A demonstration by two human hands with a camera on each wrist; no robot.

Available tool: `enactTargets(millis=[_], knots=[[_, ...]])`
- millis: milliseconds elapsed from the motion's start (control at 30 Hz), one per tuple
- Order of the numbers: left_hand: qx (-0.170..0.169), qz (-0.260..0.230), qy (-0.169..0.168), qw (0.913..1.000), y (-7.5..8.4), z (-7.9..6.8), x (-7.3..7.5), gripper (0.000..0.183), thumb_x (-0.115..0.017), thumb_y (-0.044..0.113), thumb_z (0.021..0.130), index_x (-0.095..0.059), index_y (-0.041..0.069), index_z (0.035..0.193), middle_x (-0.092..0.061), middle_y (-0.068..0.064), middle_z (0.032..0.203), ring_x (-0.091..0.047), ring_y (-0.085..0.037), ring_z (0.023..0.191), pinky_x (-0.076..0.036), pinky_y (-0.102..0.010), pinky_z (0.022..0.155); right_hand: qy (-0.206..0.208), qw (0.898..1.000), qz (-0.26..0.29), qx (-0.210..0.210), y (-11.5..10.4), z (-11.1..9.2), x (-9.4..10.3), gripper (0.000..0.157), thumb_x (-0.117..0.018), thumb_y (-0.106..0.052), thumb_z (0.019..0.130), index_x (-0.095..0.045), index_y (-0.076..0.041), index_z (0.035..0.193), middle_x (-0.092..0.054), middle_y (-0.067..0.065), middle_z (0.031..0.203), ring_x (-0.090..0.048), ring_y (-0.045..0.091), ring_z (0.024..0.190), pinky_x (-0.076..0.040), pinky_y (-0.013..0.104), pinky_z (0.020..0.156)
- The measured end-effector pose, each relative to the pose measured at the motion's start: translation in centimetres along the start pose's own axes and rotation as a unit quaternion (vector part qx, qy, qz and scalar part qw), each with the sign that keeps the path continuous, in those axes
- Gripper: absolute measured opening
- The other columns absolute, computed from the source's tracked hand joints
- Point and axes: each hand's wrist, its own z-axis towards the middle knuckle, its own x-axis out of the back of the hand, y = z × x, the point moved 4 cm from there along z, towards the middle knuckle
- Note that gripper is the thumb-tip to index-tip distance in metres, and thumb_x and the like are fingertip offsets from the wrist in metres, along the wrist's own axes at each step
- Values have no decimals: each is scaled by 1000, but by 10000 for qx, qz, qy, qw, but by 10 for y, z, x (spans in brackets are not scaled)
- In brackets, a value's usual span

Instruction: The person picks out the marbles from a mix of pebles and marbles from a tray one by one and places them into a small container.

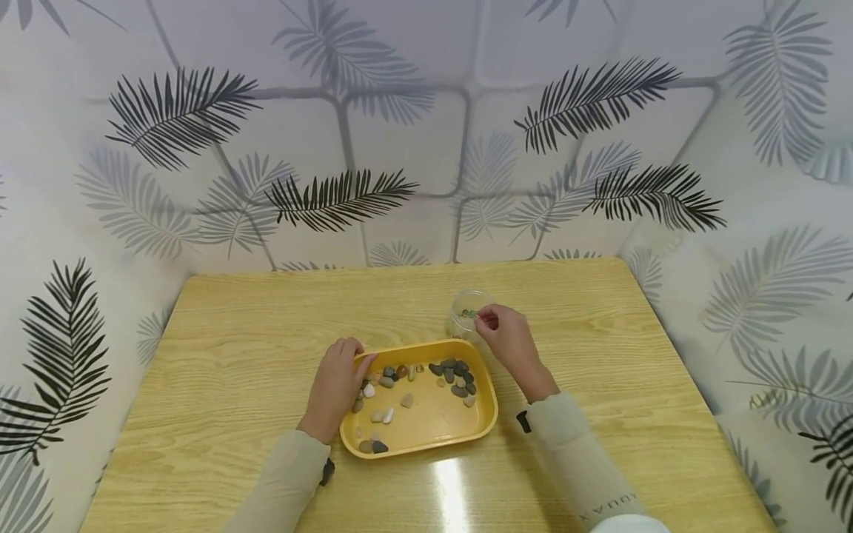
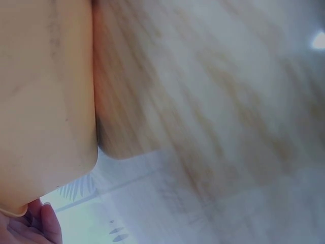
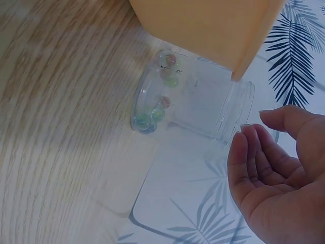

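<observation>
A yellow plastic tray (image 1: 436, 426) lies on the table with several dark, white and tan pebbles (image 1: 460, 377) in it. My left hand (image 1: 335, 386) grips the tray's left back corner, thumb over the rim; in the left wrist view its fingertips (image 2: 50, 223) show just past the tray's wall. Behind the tray stands a clear jar (image 3: 198, 99) with several green and reddish glass marbles (image 3: 143, 120) at its bottom. Right at the jar's mouth is my right hand (image 3: 282, 175), fingers bent and thumb apart from them, with nothing seen between the tips.
The wood-grain table (image 1: 253, 318) meets a leaf-patterned wall covering (image 1: 413, 148) at the back and sides. The tray's right back corner stands close to the jar. A white rounded thing (image 1: 629, 524) shows at the bottom edge of the head view.
</observation>
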Motion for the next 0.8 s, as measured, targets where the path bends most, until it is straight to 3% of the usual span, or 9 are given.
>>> enactTargets(millis=[233,500,667,800], knots=[[-34,21,-6,10000,-2,1,0,23,-60,30,92,-53,8,93,-46,-2,81,-41,-16,69,-39,-28,62,137,9999,27,80,1,-3,2,16,-63,-17,89,-67,-4,96,-65,7,87,-61,19,79,-51,34,72],[-310,275,69,9991,-2,2,2,22,-59,29,92,-53,8,97,-50,-3,87,-45,-17,74,-44,-29,65,190,9997,0,163,2,-9,7,18,-61,-20,90,-67,-5,96,-65,6,87,-60,18,78,-51,33,70],[-511,390,304,9975,-2,2,9,24,-52,31,96,-55,7,99,-54,-5,91,-50,-19,77,-47,-30,65,164,9997,-47,148,7,-15,14,22,-60,-24,91,-66,-5,101,-64,6,92,-60,18,81,-51,33,72],[-545,392,529,9963,-2,1,21,29,-48,33,97,-56,5,103,-57,-7,97,-54,-22,85,-50,-33,71,47,9987,-34,509,10,-19,23,25,-58,-27,93,-65,-5,105,-63,6,96,-59,18,83,-50,35,73]])
